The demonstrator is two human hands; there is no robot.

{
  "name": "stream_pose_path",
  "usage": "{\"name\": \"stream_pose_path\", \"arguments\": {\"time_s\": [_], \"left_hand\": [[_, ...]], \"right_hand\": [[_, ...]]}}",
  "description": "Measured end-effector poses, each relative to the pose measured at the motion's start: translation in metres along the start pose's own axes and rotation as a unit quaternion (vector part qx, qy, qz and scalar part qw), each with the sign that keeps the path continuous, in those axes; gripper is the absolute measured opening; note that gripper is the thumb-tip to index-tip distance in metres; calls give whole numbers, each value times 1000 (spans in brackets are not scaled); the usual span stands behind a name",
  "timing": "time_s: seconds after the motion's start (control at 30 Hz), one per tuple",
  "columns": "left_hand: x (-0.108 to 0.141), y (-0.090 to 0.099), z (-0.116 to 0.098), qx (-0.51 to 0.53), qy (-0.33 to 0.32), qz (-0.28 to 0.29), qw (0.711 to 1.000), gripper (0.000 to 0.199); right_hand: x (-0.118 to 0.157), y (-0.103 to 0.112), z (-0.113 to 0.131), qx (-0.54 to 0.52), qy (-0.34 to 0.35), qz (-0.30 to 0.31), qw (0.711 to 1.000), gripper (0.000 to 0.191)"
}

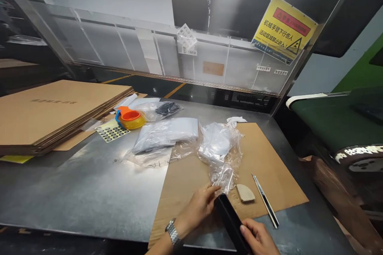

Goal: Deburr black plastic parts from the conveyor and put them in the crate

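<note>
A long black bar-shaped piece (231,221) slants across the near edge of the cardboard sheet. My right hand (259,237) is closed around its near end, thumb on top. At its far end, the bent fingers of my left hand (203,203) close against its side; their tips lie close to a crumpled clear plastic bag (223,173). A metal watch is on my left wrist. Just right of the bar lies a beige quarter-round pad (245,193). Farther right a slim utility knife (265,201) rests with its tip pointing away from me.
Flat cardboard (269,159) covers part of the metal table (89,191). Bagged white items (170,131), an orange-and-yellow tape dispenser (131,117), a sticker sheet (112,130) and stacked cardboard (60,107) sit leftward. A clear panel with a yellow warning sign (284,30) stands behind; a green conveyor (335,119) is right.
</note>
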State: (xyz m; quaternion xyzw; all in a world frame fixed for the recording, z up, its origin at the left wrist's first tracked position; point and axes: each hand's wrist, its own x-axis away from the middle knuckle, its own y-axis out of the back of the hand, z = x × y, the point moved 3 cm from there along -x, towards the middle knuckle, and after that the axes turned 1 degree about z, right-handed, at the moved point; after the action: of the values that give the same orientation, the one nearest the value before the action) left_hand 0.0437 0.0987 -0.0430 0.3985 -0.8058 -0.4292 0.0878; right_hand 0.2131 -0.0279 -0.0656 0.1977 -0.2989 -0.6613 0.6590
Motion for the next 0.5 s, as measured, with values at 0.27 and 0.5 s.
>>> {"name": "stream_pose_path", "arguments": {"time_s": [0.27,0.5], "left_hand": [[14,-16,-15,-60,-7,-39,997,24],[28,-28,-35,-143,-134,-60,979,24]], "right_hand": [[6,-27,-24,90,3,-137,986,44],[-4,-24,-11,53,36,-170,983,50]]}}
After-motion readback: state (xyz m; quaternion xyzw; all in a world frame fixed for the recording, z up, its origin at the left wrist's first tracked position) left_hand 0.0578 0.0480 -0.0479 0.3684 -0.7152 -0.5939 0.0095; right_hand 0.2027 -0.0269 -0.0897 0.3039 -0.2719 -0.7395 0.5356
